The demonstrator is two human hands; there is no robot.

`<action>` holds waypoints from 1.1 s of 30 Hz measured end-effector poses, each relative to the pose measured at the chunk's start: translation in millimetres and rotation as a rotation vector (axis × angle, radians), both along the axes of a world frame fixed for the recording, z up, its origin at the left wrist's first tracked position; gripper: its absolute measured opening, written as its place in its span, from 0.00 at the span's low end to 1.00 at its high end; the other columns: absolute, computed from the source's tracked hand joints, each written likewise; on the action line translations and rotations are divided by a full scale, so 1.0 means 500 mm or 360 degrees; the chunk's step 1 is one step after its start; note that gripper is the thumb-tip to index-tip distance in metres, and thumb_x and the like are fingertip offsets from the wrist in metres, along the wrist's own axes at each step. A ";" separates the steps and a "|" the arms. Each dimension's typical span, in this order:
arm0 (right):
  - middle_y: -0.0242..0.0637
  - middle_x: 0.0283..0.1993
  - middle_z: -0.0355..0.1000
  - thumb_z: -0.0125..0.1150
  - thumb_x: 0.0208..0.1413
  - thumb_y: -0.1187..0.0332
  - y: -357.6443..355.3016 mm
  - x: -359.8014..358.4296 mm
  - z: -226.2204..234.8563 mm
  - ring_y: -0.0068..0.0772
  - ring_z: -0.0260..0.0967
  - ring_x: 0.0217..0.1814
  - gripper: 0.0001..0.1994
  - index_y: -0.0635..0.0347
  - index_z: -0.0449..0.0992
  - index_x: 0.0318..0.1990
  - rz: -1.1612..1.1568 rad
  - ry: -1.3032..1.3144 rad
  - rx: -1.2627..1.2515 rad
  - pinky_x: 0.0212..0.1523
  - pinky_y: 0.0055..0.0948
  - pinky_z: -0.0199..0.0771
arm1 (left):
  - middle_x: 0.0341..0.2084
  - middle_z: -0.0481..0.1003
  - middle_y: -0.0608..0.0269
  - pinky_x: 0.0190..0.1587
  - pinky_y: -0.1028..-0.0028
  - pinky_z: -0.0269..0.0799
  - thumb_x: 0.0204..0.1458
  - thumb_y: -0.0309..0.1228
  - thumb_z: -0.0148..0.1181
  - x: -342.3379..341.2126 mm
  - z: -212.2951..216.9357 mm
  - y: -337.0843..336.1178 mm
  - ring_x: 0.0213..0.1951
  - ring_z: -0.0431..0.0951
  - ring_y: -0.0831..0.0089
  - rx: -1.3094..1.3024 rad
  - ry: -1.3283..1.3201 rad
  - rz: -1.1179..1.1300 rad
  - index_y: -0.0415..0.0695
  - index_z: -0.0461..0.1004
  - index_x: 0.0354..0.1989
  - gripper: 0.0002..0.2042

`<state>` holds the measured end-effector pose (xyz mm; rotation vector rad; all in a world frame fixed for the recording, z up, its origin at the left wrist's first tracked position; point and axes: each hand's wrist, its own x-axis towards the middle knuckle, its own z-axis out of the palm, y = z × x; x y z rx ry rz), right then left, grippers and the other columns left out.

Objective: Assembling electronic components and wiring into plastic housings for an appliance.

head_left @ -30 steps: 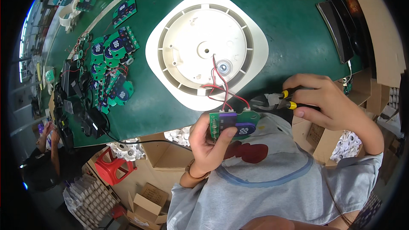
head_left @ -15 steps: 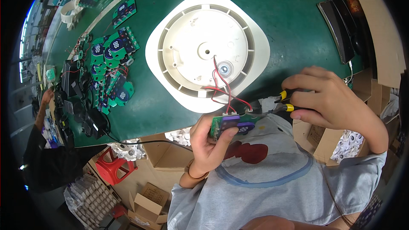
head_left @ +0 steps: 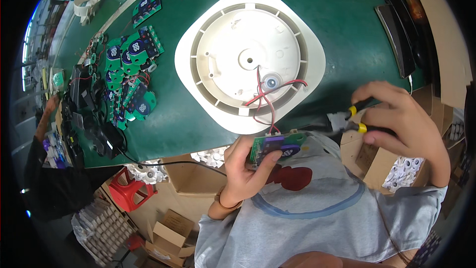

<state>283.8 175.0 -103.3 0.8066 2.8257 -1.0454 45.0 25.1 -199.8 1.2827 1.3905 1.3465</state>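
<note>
The left hand [head_left: 245,168] grips one green circuit board [head_left: 275,146] just off the near edge of the tabletop [head_left: 347,25]. The right hand [head_left: 401,124] is closed on one pair of yellow-handled cutters [head_left: 347,119], just beside it. Red wires [head_left: 265,104] join the board to one white round housing [head_left: 250,57]. Bare tabletop surrounds the housing.

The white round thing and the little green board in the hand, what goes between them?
Thin red wires run from the white housing over the green table's edge to the board in the left hand, seen in the head view.
</note>
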 end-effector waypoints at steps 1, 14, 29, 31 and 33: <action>0.44 0.44 0.68 0.64 0.46 0.64 0.000 -0.005 0.006 0.48 0.69 0.43 0.12 0.64 0.73 0.27 0.0004 0.0062 -0.0165 0.44 0.39 0.69 | 0.28 0.75 0.56 0.31 0.79 0.68 0.46 0.22 0.65 0.002 0.004 0.000 0.27 0.74 0.73 -0.0007 0.0004 0.0021 0.34 0.73 0.37 0.11; 0.43 0.41 0.67 0.61 0.51 0.67 -0.040 -0.056 0.007 0.46 0.68 0.36 0.09 0.63 0.72 0.33 -0.0081 0.0082 -0.0351 0.36 0.37 0.70 | 0.27 0.72 0.46 0.29 0.69 0.71 0.38 0.17 0.62 0.037 0.021 0.014 0.25 0.74 0.54 0.0442 0.1263 0.0204 0.29 0.71 0.37 0.15; 0.45 0.40 0.66 0.56 0.54 0.65 -0.032 -0.040 -0.004 0.42 0.65 0.31 0.13 0.70 0.70 0.29 -0.0332 0.0226 -0.0503 0.32 0.29 0.65 | 0.23 0.71 0.50 0.22 0.70 0.66 0.42 0.20 0.64 0.037 0.021 0.013 0.21 0.71 0.57 0.0423 0.1294 0.0329 0.31 0.71 0.35 0.11; 0.43 0.36 0.68 0.58 0.54 0.69 -0.036 -0.045 -0.002 0.44 0.66 0.28 0.09 0.69 0.72 0.31 -0.0237 0.0190 -0.0498 0.30 0.31 0.67 | 0.23 0.71 0.50 0.22 0.70 0.66 0.42 0.19 0.64 0.036 0.022 0.015 0.21 0.71 0.58 0.0467 0.1329 0.0345 0.31 0.71 0.35 0.12; 0.43 0.36 0.68 0.58 0.54 0.69 -0.038 -0.048 -0.005 0.45 0.67 0.28 0.09 0.69 0.72 0.31 -0.0236 0.0184 -0.0496 0.30 0.33 0.67 | 0.22 0.71 0.51 0.22 0.70 0.66 0.41 0.19 0.64 0.036 0.022 0.019 0.20 0.71 0.58 0.0482 0.1318 0.0312 0.31 0.71 0.36 0.12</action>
